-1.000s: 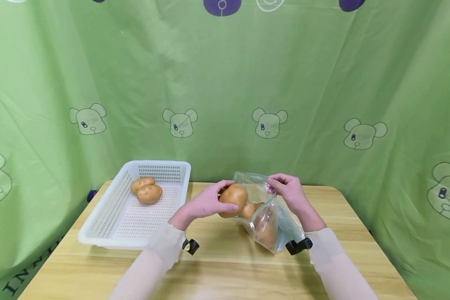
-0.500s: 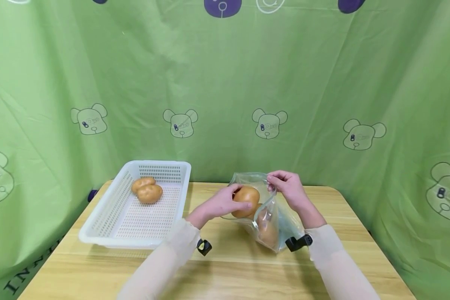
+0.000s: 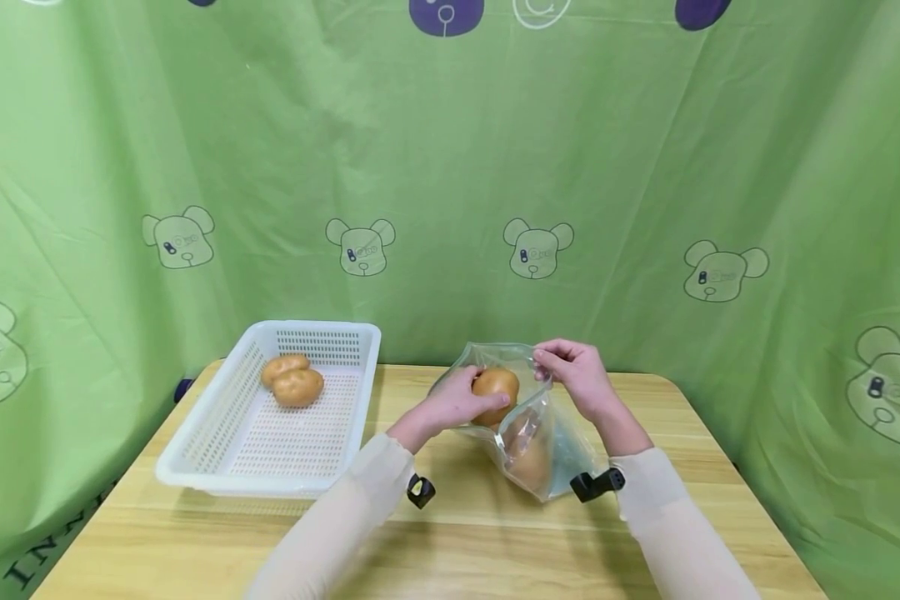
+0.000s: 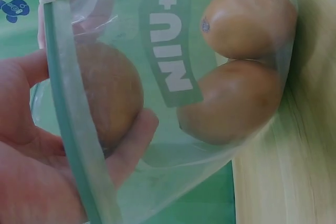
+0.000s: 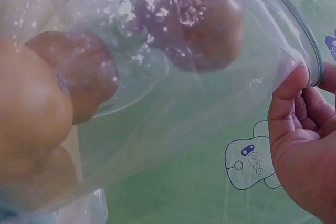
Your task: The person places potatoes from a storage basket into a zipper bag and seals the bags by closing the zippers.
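Observation:
My left hand (image 3: 456,402) grips a brown potato (image 3: 497,390) inside the mouth of a clear zip bag (image 3: 562,450). In the left wrist view the thumb and fingers hold this potato (image 4: 113,95) behind the bag's zip strip (image 4: 65,98). Two other potatoes, an upper one (image 4: 249,22) and a lower one (image 4: 233,103), lie against each other deeper in the bag. My right hand (image 3: 579,379) pinches the bag's rim at the far right of the opening. That pinch shows in the right wrist view, thumb and fingers (image 5: 289,111) on the zip edge.
At the left stands a white perforated plastic basket (image 3: 270,485) with two potatoes (image 3: 296,387) in it. Under everything is a light wooden table (image 3: 495,550). A green curtain (image 3: 450,167) with bear prints hangs close behind and at both sides.
My left hand has carried the potato rightward, from the bag's opening to inside it. The right hand has kept its pinch on the rim in nearly the same place.

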Available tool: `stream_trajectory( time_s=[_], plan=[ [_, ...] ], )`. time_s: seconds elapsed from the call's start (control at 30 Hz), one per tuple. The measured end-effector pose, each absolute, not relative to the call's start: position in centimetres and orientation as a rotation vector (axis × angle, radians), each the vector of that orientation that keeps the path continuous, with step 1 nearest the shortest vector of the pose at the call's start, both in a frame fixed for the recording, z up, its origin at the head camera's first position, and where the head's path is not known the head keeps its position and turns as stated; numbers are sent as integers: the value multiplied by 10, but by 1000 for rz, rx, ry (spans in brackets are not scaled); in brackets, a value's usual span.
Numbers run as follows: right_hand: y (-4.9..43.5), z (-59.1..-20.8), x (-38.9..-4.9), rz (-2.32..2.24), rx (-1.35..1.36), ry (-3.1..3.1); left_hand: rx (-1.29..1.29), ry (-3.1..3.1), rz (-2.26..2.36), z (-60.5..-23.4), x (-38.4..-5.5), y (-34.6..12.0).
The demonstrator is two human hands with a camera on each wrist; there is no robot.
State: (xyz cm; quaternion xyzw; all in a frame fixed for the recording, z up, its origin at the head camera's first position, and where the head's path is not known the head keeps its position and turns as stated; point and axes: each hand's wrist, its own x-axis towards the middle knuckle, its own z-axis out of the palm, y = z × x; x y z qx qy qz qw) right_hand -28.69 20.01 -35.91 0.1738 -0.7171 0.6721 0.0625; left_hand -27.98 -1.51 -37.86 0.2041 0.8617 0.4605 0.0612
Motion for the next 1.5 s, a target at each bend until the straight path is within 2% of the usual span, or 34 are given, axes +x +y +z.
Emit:
stream_trajectory(
  time_s=[0.63, 0.83, 1.2, 1.5],
  plan=[
    [201, -362, -288, 2038, 524, -2159, 520, 2563, 1428, -385, -283, -12],
    [203, -365, -288, 2048, 504, -2152, 665, 2486, 1518, -383, -281, -19],
    [207, -367, -288, 2029, 481, -2151, 951, 2398, 1471, -358, -276, -74],
    [207, -367, -286, 2021, 481, -2159, 794, 2531, 1529, -348, -294, -133]
  ],
)
